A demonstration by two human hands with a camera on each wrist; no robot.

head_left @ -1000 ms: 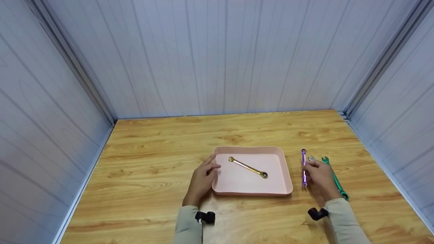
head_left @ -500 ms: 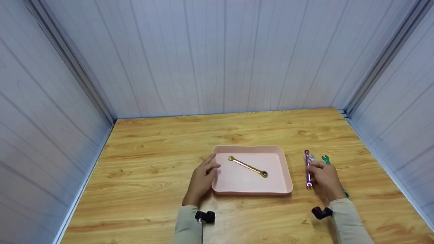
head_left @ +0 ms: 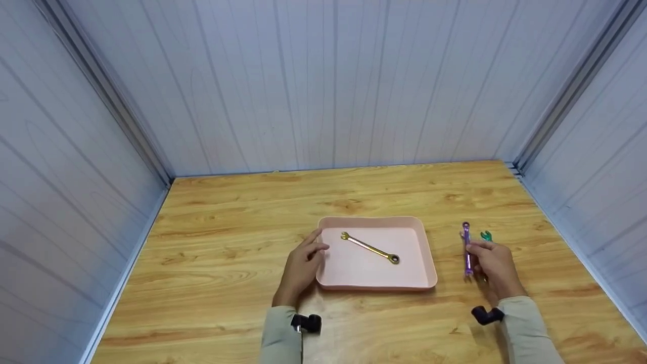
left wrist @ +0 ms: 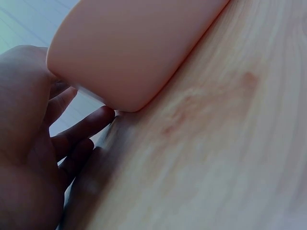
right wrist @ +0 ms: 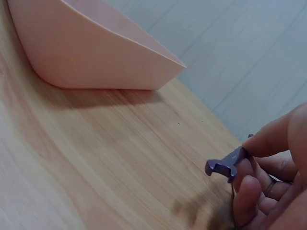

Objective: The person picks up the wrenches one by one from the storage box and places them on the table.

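A purple combination wrench [head_left: 466,247] is pinched between the thumb and fingers of my right hand [head_left: 495,265], its open end [right wrist: 221,168] toward the right wrist camera. Behind it, mostly hidden, lies a silver wrench [head_left: 462,235]. The jaw end of a green wrench [head_left: 486,236] shows beyond the knuckles, the rest covered by the hand. My left hand [head_left: 302,268] holds the left wall of a pink tray [head_left: 323,280], with a finger over the rim and other fingertips [left wrist: 106,115] outside at the wall. Inside the tray a gold wrench [head_left: 371,248] lies slanted.
The tray stands on a wood-grain table [head_left: 232,263] to the left of the loose wrenches. Pale panel walls [head_left: 323,101] close off the back and both sides. Each sleeve carries a small black camera [head_left: 488,315].
My right hand has shifted to the right with the purple wrench, away from the tray and over the silver and green wrenches. The left hand and tray have stayed in place.
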